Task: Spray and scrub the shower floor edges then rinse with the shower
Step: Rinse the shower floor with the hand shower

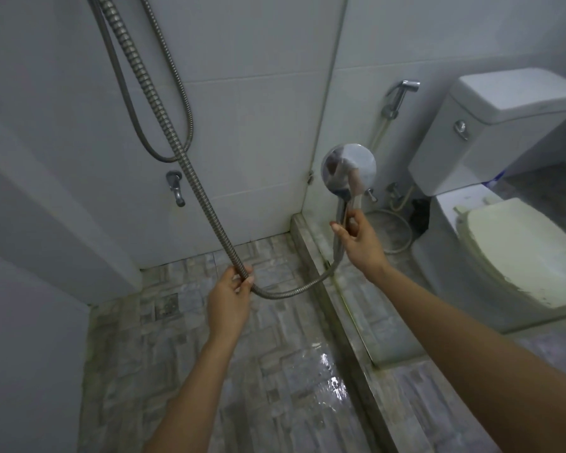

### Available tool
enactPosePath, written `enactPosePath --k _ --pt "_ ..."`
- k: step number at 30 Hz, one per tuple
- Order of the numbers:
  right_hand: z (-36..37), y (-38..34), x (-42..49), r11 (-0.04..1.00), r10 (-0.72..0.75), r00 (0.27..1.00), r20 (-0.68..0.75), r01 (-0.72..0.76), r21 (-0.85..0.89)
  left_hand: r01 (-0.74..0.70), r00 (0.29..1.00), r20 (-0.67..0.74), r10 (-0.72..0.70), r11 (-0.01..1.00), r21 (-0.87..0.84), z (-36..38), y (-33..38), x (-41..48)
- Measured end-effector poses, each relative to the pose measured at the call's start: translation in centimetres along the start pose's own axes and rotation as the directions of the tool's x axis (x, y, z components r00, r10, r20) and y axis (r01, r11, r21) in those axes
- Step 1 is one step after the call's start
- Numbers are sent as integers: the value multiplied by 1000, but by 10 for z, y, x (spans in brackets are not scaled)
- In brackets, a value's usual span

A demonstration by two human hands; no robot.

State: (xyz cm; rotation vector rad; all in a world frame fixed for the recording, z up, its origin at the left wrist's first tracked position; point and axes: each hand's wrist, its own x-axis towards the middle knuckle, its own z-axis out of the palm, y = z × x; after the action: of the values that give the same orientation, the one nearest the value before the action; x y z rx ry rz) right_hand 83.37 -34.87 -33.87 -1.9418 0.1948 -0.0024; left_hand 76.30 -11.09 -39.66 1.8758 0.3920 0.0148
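My right hand grips the handle of a chrome shower head, held upright with its round back toward me, over the raised curb at the shower's right edge. My left hand holds the ribbed metal hose, which curves from that hand to the handle's base. The stone-pattern shower floor is wet and shines near the curb. No water leaves the shower head.
A wall tap sits low on the tiled back wall. A square floor drain lies left of my left hand. Beyond a glass partition stand a white toilet and a bidet sprayer.
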Motion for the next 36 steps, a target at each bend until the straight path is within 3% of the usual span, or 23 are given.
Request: enactPosePath --k 17,24,32,36 --pt "6 -20 8 992 -122 992 -43 123 20 -14 999 -50 12 999 -31 -13 -14 -6" --pt "15 19 -17 997 63 990 -123 -56 54 -15 998 -67 14 1000 -6 -22 -22 -9" --pt "30 86 -91 913 353 918 -182 -296 280 22 995 -101 -18 999 38 -49 -40 -12" --pt "39 98 -132 843 443 872 -207 -327 427 40 993 -108 -37 999 23 -57 -46 -15"
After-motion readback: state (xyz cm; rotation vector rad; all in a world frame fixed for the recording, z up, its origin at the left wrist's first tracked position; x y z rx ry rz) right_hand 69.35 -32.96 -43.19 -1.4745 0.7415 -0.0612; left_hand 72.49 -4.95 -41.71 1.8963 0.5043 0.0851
